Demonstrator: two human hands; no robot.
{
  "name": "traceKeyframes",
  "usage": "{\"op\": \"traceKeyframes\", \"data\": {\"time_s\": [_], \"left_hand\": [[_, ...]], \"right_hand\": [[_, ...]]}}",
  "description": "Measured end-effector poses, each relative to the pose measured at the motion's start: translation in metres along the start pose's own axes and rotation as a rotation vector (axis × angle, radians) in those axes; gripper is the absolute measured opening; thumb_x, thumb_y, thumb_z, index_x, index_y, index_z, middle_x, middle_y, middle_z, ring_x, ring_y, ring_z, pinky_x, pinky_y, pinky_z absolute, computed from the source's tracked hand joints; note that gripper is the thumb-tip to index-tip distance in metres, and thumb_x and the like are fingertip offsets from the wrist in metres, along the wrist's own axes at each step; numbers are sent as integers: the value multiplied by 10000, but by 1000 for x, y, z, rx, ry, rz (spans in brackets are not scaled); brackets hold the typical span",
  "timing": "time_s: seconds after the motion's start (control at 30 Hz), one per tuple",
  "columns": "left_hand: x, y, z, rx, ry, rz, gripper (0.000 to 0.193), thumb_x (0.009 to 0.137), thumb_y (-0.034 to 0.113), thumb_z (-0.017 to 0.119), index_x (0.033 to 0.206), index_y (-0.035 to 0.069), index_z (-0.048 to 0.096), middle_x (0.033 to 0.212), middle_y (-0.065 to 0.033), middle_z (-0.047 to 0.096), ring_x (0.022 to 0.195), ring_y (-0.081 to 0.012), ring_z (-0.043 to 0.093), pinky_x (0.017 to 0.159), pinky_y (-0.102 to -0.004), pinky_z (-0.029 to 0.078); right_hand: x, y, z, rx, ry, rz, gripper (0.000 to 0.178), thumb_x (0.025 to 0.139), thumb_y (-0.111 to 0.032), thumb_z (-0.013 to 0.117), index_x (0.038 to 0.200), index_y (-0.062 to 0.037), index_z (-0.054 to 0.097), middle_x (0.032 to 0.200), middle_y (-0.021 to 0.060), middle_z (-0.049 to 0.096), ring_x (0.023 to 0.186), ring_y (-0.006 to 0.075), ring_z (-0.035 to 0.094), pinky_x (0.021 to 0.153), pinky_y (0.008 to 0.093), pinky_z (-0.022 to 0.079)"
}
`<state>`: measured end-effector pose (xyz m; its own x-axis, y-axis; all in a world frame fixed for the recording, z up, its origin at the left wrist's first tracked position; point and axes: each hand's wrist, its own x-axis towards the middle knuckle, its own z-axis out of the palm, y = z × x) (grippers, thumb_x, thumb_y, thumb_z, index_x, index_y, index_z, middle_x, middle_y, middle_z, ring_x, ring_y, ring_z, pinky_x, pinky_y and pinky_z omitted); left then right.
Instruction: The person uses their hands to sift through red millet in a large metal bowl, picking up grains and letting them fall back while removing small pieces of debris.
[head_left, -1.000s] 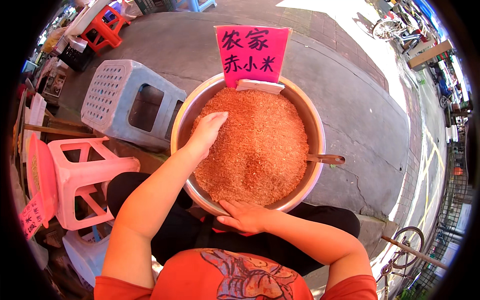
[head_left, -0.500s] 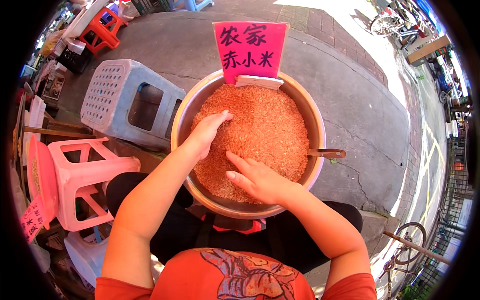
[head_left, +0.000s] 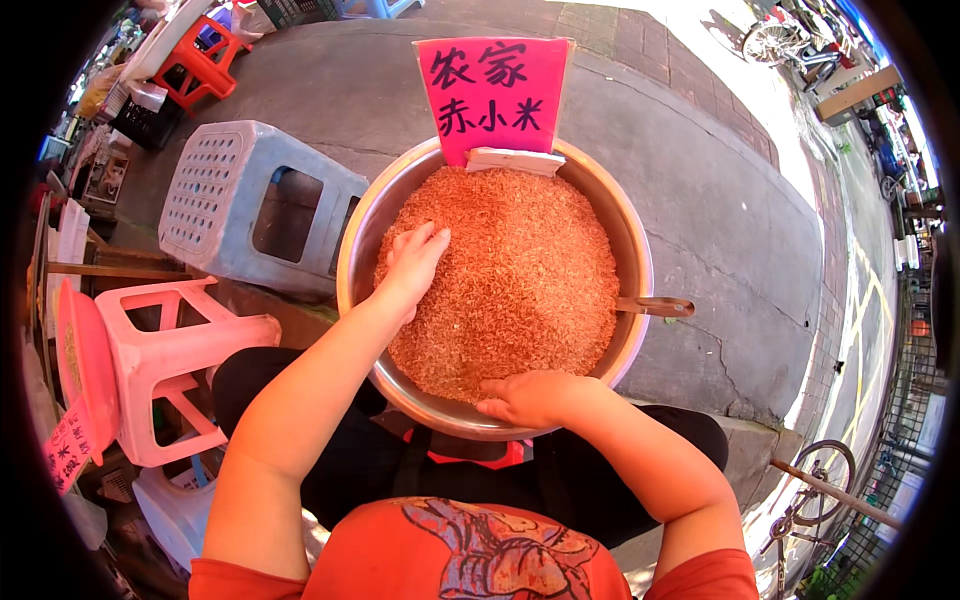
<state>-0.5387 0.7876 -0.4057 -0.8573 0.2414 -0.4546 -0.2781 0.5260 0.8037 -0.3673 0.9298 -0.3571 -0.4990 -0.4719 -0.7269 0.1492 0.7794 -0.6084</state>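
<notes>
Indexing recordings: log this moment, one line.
left hand: at grain, left side; right hand: at grain, near side; metal bowl: holds grain; pink sign: far side

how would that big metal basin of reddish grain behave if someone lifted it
The basin is probably heavy, since reddish grain fills much of it. Tilting would likely make the loose, heaped grains slide and perhaps spill. Its metal wall looks stiff, so it should barely flex.

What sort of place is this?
Probably an outdoor street market: a metal basin of reddish grain has a pink handwritten sign, with plastic stools nearby on the pavement.
</notes>
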Motion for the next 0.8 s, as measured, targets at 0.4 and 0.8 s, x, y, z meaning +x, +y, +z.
{"op": "traceKeyframes", "data": {"time_s": [0.4,0.8], "left_hand": [[-48,59,4,-571,-402,124,392,934,242,499,1270,40,502,1309,-63,482,1257,-172,358,1064,-320,195],[2,-38,-30,-239,-102,-159,686,838,432,593,1361,38,386,1407,-146,282,1323,-232,255,1083,-390,209]], "right_hand": [[-40,-8,-74,177,681,-278,368,934,-338,472,1108,-38,595,1004,205,635,988,353,594,848,422,454],[-16,99,-81,262,962,282,543,933,-445,426,1283,-31,449,1245,310,454,1148,433,475,989,456,368]]}}
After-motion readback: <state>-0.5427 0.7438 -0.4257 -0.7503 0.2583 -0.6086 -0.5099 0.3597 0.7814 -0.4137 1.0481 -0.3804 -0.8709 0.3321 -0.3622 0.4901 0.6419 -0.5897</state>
